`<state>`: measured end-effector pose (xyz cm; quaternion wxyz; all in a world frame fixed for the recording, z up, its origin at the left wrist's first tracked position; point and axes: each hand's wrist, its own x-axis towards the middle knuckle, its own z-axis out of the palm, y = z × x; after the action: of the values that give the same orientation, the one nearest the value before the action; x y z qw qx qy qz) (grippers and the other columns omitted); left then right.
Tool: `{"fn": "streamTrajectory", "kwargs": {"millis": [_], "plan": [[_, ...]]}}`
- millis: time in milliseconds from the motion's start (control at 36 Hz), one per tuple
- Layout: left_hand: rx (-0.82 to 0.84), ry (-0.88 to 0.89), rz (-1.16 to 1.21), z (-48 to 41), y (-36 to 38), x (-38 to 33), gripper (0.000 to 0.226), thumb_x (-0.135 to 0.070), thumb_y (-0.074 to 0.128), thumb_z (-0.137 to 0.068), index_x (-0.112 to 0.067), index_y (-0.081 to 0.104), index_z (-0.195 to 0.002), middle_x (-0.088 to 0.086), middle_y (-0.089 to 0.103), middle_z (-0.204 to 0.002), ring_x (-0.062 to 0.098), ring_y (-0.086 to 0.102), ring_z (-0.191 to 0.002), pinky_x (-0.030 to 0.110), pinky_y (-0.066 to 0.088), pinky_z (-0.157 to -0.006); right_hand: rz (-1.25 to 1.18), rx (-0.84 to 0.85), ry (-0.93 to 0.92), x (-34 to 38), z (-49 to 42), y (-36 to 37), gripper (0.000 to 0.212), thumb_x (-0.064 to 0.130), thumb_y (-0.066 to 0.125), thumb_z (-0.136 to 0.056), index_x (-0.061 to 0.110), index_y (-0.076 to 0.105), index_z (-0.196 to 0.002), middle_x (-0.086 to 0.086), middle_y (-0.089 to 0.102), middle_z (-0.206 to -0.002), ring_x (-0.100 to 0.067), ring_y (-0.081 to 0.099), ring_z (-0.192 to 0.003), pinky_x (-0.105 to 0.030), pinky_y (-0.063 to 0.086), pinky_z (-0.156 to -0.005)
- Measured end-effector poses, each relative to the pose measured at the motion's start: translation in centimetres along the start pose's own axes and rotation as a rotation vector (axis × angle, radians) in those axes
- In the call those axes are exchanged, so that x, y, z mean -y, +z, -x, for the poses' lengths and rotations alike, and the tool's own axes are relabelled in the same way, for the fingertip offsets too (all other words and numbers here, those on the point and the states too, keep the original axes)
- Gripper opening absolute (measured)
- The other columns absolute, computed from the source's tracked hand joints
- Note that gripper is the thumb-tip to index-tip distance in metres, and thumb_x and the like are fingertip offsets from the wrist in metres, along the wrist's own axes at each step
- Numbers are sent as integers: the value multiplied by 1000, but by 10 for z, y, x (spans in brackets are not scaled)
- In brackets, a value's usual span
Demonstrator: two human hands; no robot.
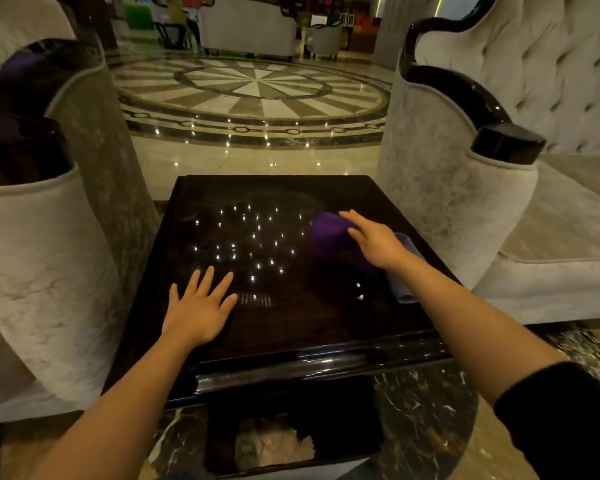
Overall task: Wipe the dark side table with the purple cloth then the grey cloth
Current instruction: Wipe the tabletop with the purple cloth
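Near the front-left part of the dark side table (291, 327), the left hand (198, 306) lies flat, fingers spread, holding nothing. Farther along the right edge, the right hand (374, 244), fingers extended, touches the purple cloth (328, 237); the grey cloth (404, 282) lies beneath the wrist.

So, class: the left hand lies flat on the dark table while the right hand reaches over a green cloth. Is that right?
Not quite. The head view shows the cloth under the right hand is purple, not green. The left hand does lie flat on the dark table.
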<state>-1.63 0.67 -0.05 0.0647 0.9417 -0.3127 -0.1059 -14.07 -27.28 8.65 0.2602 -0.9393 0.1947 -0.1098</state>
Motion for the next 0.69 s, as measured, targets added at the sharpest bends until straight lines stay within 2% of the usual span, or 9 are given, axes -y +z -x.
{"fn": "streamTrajectory", "kwargs": {"millis": [83, 194, 306, 528, 694], "plan": [[-5, 3, -2, 0, 1, 0, 54, -53, 13, -91, -40, -4, -141, -2, -11, -155, 19, -14, -142, 50, -6, -114, 165, 160, 4, -21, -3, 15, 47, 18, 38, -96, 21, 24, -142, -14, 16, -154, -33, 30, -136, -37, 26, -110], [-13, 6, -8, 0, 4, 2, 54, -54, 12, -91, -40, -5, -141, -3, -10, -155, 19, -14, -142, 50, -6, -114, 324, 283, 23, -40, 0, 31, 53, 28, 37, -96, 27, 14, -143, -13, 7, -156, -29, 14, -142, -49, 11, -115], [-15, 9, -9, 1, 4, 2, 54, -54, 12, -91, -41, -4, -141, -3, -10, -156, 19, -14, -142, 50, -6, -114, 261, 330, 57, -43, 1, 33, 52, 29, 37, -96, 29, 15, -143, -11, 9, -156, -25, 10, -143, -46, 6, -116], [-5, 5, -10, 2, 1, 0, 54, -54, 12, -91, -39, -4, -141, -2, -10, -156, 19, -14, -142, 50, -6, -114, 44, 284, 76, -31, 22, 38, 47, 21, 42, -95, 22, 29, -139, -9, 19, -154, -23, 12, -143, -38, 8, -116], [1, 6, -16, 1, 1, 1, 55, -55, 11, -91, -39, -4, -141, -2, -10, -156, 20, -13, -142, 51, -6, -113, 20, 326, 24, -5, 55, 52, 46, 23, 39, -95, 25, 27, -140, -7, 16, -155, -20, 9, -143, -39, 1, -115]]}}
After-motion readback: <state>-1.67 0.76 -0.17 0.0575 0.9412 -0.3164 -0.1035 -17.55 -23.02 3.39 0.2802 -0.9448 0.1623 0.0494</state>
